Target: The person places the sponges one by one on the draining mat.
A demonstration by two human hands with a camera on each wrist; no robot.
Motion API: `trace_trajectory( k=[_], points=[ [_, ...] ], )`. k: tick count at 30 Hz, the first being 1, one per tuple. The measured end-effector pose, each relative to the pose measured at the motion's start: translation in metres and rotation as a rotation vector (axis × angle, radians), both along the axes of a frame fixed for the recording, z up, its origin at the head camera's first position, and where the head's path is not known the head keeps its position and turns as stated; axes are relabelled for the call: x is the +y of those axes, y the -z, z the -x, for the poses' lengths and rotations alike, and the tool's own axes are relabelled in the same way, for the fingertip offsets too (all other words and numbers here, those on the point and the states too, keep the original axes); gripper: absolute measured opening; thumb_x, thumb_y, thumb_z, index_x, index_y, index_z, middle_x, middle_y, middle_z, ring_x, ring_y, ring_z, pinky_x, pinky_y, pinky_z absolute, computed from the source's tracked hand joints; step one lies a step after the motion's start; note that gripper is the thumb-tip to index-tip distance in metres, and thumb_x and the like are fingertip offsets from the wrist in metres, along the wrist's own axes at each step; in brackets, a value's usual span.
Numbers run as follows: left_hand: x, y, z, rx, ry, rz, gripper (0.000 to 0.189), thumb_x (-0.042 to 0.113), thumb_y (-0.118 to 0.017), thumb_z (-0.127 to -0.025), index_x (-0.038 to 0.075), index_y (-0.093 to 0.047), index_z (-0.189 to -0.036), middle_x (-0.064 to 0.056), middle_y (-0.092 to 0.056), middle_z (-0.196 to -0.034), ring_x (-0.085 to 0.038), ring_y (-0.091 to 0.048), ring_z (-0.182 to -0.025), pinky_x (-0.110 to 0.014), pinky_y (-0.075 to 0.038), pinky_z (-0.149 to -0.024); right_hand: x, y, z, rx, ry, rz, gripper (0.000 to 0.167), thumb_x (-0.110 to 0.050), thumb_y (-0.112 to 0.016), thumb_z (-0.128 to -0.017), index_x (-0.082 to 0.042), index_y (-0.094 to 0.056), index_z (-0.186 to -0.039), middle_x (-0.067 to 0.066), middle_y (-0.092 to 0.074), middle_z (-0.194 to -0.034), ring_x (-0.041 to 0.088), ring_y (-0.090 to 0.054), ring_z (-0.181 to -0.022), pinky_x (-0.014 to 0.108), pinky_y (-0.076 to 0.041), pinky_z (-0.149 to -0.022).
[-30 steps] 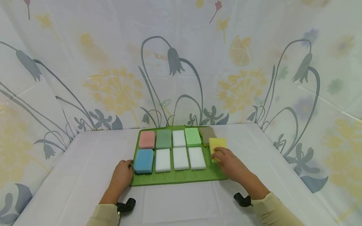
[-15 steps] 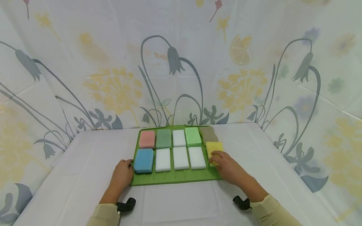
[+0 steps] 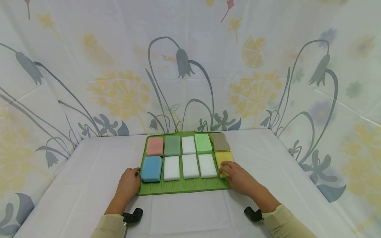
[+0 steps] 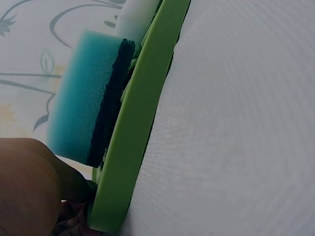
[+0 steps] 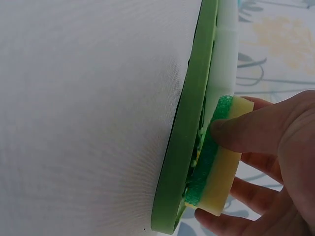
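My right hand [image 3: 240, 178] pinches a yellow sponge [image 3: 224, 157] at the near right of a green tray [image 3: 184, 187]. In the right wrist view, the sponge [image 5: 221, 179] shows a green scouring side facing the tray; the thumb lies on its near edge and the fingers are behind. My left hand [image 3: 129, 182] grips the tray's left edge, thumb at the rim in the left wrist view, fingers partly hidden. Closest to it lies a blue sponge [image 3: 151, 169] with a dark scouring side. Three white sponges [image 3: 190, 166] fill the front row between the blue and yellow ones.
Along the tray's back row lie a pink sponge [image 3: 154, 146], a dull green sponge [image 3: 172, 145], a white sponge [image 3: 188, 145], a speckled light green sponge [image 3: 203, 143] and a brownish-grey sponge [image 3: 220, 142]. White cloth [image 3: 184, 215] covers the table; a flower-patterned curtain [image 3: 131, 66] stands behind.
My right hand has moved left and nearer with the yellow sponge, bringing it down into the front row beside the white sponges. The left hand stays at the tray's edge.
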State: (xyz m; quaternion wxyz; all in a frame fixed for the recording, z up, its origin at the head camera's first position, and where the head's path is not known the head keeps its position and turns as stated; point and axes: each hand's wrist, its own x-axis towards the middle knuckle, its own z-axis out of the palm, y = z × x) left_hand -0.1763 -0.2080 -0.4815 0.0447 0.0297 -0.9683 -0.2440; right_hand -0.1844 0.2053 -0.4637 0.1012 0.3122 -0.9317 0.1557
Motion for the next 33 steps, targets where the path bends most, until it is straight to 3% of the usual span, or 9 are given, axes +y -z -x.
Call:
trace_trajectory(
  k=[19, 25, 33],
  points=[
    [0.001, -0.001, 0.000, 0.002, -0.006, 0.000, 0.035, 0.005, -0.048, -0.095, -0.011, -0.057, -0.124, -0.028, -0.059, -0.110, -0.041, -0.060, -0.103, -0.053, -0.051, -0.085, 0.001, 0.002, 0.001, -0.012, -0.004, -0.016, 0.030, 0.008, -0.065, -0.083, -0.016, -0.065, -0.100, 0.016, -0.058, -0.125, 0.037, -0.056, -0.119, 0.050, -0.048, -0.096],
    [0.002, 0.001, 0.003, -0.018, -0.001, 0.008, 0.035, 0.005, -0.049, -0.095, -0.012, -0.057, -0.124, -0.027, -0.059, -0.109, -0.040, -0.060, -0.102, -0.052, -0.051, -0.085, 0.002, 0.002, -0.001, -0.050, 0.016, -0.037, 0.028, 0.000, -0.068, -0.083, -0.018, -0.066, -0.105, 0.016, -0.057, -0.130, 0.040, -0.055, -0.120, 0.056, -0.048, -0.093],
    [-0.003, -0.008, 0.001, -0.046, 0.031, 0.032, 0.034, 0.004, -0.049, -0.095, -0.013, -0.057, -0.123, -0.027, -0.060, -0.107, -0.038, -0.061, -0.101, -0.051, -0.051, -0.085, 0.003, -0.019, 0.001, -0.042, 0.013, -0.093, 0.033, -0.020, -0.069, -0.088, -0.016, -0.066, -0.120, 0.016, -0.053, -0.139, 0.040, -0.052, -0.126, 0.060, -0.045, -0.094]
  ],
)
